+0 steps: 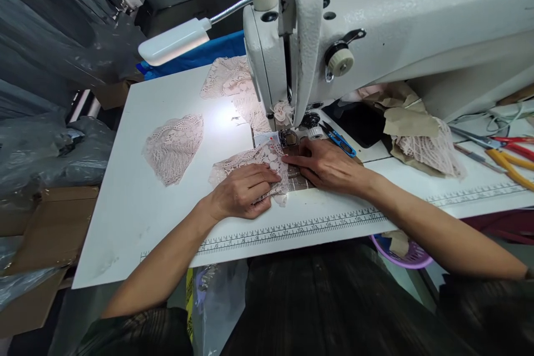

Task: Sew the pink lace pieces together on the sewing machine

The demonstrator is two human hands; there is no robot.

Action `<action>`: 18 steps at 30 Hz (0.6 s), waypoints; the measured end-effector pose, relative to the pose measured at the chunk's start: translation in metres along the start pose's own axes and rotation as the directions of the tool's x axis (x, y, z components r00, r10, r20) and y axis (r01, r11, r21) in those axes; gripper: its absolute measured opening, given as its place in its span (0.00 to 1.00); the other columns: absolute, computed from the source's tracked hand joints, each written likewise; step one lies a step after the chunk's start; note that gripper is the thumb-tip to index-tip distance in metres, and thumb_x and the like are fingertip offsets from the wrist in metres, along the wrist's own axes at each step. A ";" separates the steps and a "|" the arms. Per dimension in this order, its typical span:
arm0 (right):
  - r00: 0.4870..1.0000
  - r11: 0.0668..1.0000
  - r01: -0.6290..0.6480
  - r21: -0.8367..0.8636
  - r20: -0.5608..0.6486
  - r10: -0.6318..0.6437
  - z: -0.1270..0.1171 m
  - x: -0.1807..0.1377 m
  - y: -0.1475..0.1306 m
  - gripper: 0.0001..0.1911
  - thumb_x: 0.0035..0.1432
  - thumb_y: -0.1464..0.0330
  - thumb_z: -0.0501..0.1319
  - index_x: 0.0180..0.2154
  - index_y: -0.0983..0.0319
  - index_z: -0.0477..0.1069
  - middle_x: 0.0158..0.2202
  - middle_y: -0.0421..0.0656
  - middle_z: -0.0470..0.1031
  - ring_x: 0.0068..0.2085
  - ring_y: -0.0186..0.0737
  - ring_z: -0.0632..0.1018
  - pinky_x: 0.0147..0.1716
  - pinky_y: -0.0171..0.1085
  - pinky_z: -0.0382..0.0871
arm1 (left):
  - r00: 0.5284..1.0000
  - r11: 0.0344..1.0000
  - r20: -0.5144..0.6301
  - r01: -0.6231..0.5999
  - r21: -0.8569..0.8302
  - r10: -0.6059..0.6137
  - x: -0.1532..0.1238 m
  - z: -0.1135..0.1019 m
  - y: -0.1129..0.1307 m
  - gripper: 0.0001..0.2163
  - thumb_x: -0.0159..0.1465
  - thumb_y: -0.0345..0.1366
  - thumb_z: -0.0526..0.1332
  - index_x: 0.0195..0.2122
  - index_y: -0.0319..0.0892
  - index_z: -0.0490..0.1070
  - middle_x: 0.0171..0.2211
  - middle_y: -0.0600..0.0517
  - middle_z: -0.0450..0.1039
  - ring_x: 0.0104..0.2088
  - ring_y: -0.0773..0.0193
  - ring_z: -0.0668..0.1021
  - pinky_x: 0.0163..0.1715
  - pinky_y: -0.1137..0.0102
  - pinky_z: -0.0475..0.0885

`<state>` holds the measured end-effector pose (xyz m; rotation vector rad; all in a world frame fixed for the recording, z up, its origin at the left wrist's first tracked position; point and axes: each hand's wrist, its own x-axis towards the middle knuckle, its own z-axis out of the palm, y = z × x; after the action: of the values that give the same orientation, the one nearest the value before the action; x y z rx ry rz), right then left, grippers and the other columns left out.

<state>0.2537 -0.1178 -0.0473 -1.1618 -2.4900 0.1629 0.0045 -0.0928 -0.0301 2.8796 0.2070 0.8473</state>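
A pale pink lace piece [230,164] lies on the white table in front of the sewing machine [400,22], its right edge close to the presser foot [287,138]. My left hand [242,192] rests on this lace with fingers curled together and pressed onto it; the thumb is mostly hidden. On the other side, my right hand [334,167] holds the lace's right edge between closed fingers, just in front of the foot. Blue thread snips [340,140] lie behind my right hand. A small pink fabric flower [282,113] hangs at the machine's needle end.
Another lace piece [174,149] lies at left on the table [112,206], and more lace [225,78] behind. A lamp [175,41] shines from above. A dark phone-like slab [359,122], brown paper with lace [421,139] and orange-handled pliers [511,167] lie right. Below is a purple basket [411,260].
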 end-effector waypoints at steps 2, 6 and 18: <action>0.999 0.998 -0.033 -0.057 0.017 0.034 -0.002 0.003 -0.004 0.19 0.66 0.69 0.51 0.55 0.58 0.71 0.42 0.51 0.68 0.39 0.46 0.69 0.37 0.42 0.65 | 1.000 1.000 0.011 -0.011 0.005 0.011 0.000 0.001 0.000 0.01 0.57 0.28 0.60 0.30 0.39 0.69 0.38 0.46 0.80 0.42 0.58 0.82 0.47 0.60 0.80; 0.997 0.997 -0.079 -0.011 0.016 0.079 -0.006 0.005 -0.006 0.19 0.66 0.69 0.49 0.55 0.61 0.70 0.42 0.52 0.69 0.38 0.46 0.71 0.38 0.43 0.67 | 1.000 1.000 -0.006 0.016 0.023 -0.016 0.000 0.003 0.000 0.01 0.58 0.28 0.60 0.30 0.38 0.69 0.39 0.45 0.80 0.40 0.59 0.82 0.46 0.60 0.81; 0.998 0.972 -0.064 0.224 -0.013 0.069 -0.009 -0.005 -0.003 0.21 0.64 0.72 0.51 0.56 0.57 0.72 0.46 0.49 0.70 0.46 0.44 0.73 0.48 0.45 0.70 | 0.998 1.000 -0.063 0.002 0.010 -0.002 -0.001 0.004 0.000 0.01 0.58 0.28 0.60 0.31 0.38 0.68 0.38 0.44 0.80 0.40 0.61 0.82 0.42 0.63 0.81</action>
<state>0.2582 -0.1240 -0.0397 -1.1457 -2.3437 0.4353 0.0060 -0.0936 -0.0343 2.8633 0.2211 0.9399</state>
